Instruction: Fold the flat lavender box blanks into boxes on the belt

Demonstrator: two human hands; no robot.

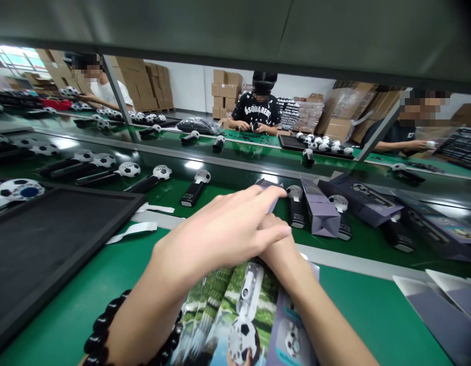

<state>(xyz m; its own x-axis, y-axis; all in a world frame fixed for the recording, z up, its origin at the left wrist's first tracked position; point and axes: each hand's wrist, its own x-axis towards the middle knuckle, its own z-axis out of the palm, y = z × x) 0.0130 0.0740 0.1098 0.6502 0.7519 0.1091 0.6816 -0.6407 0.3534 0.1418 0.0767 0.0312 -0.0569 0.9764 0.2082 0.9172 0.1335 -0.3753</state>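
Left hand lying across right hand, purple carton showing at the fingertips.
The left hand is lying flat, fingers stretched, gripping nothing; the right is sitting mostly hidden beneath it, grip not determinable. The carton is lying just beyond both hands, nearer the left fingertips, while the printed carton stack is running lengthwise under the forearms.

Only legible text: white "SQUARED" print, first character unclear, on the black T-shirt of the person across the belt. Printed cartons at near edge: pictures only, lettering too blurred to read.
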